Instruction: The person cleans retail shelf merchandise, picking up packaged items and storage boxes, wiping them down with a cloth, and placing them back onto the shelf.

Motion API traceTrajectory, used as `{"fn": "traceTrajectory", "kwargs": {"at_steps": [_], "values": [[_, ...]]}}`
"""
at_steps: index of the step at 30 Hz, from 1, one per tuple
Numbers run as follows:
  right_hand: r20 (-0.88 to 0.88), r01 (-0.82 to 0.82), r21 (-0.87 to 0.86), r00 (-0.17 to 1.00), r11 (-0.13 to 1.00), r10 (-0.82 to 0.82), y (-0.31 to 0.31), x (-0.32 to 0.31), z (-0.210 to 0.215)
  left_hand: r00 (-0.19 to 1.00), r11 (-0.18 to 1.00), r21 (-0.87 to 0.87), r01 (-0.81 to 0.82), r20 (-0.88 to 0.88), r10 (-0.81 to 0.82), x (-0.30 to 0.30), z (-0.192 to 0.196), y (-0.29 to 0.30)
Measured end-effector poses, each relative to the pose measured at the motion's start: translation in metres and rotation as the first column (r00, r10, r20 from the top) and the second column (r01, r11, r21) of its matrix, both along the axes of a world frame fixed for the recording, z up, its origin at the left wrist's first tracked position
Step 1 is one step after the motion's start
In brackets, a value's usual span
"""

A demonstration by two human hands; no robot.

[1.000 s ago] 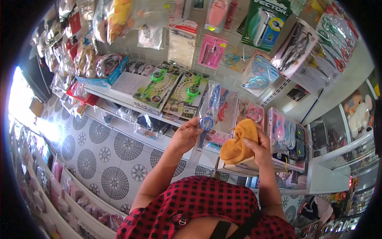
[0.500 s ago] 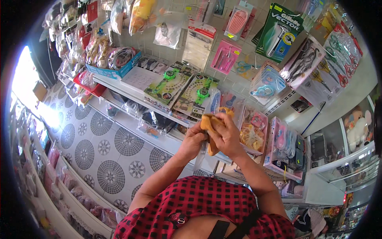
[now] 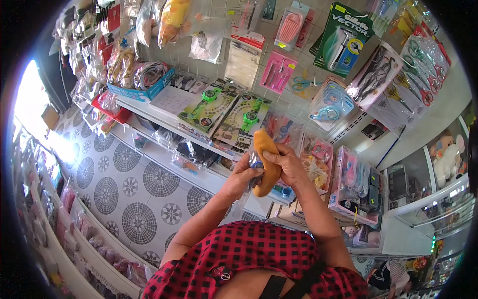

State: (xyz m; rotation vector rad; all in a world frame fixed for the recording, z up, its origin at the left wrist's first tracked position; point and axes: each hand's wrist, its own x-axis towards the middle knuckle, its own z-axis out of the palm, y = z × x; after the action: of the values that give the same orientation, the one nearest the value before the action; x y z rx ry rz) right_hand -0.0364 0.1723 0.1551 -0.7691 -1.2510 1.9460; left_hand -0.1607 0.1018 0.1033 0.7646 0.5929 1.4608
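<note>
Orange cloth point(image 3: 267, 167) stands bunched near the centre of the frame, held by the right hand point(image 3: 290, 165), whose fingers are closed on it with the thumb lying across its near face. The left hand point(image 3: 240, 178) is closed too, gripping a blue item point(image 3: 256, 163) in clear plastic, its thumb pressed over it. Cloth and item meet between the two hands; most of the item is hidden, so its full shape cannot be told. Both forearms rise from the lower edge, in front of a red and black checked shirt point(image 3: 239, 249).

Beyond the hands, a white shelf point(image 3: 144, 111) slants across the middle. On it lie two printed cards, each bearing a green watch: one watch point(image 3: 211, 95) farther left, the other point(image 3: 250, 117) nearer the hands. Toward the upper left sit a blue box point(image 3: 130, 92) and, just below it, a red tray point(image 3: 119, 117). Right of the hands, a pink-edged box point(image 3: 318, 162) contains bagged goods.

Packaged articles hang along the top: a pink pack point(image 3: 278, 71), a green razor pack point(image 3: 342, 42), and, at upper right, bagged scissors point(image 3: 417, 70). Patterned floor tiles point(image 3: 139, 222) show at lower left, and a stuffed toy point(image 3: 448, 153) sits at the right.
</note>
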Motion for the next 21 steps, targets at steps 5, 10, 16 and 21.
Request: {"fn": "traceTrajectory", "kwargs": {"at_steps": [5, 10, 16, 21], "values": [[0.035, 0.069, 0.285, 0.996, 0.956, -0.082, 0.006, -0.001, -0.019, 0.992, 0.994, -0.062, 0.092, -0.079, -0.097, 0.004, -0.004, -0.001], [-0.048, 0.356, 0.353, 0.93, 0.865, -0.364, 0.034, -0.006, -0.014, 0.963, 0.99, 0.038, 0.138, -0.239, -0.125, -0.003, -0.002, -0.001], [-0.161, 0.571, 0.276, 0.821, 0.773, -0.548, 0.073, 0.019, -0.001, 0.974, 0.975, -0.013, 0.223, 0.037, -0.222, -0.013, 0.002, -0.008], [-0.22, 0.342, 0.091, 0.923, 0.935, -0.316, 0.002, 0.002, 0.045, 0.914, 0.988, 0.062, 0.138, 0.378, -0.151, -0.019, -0.001, 0.007]]}}
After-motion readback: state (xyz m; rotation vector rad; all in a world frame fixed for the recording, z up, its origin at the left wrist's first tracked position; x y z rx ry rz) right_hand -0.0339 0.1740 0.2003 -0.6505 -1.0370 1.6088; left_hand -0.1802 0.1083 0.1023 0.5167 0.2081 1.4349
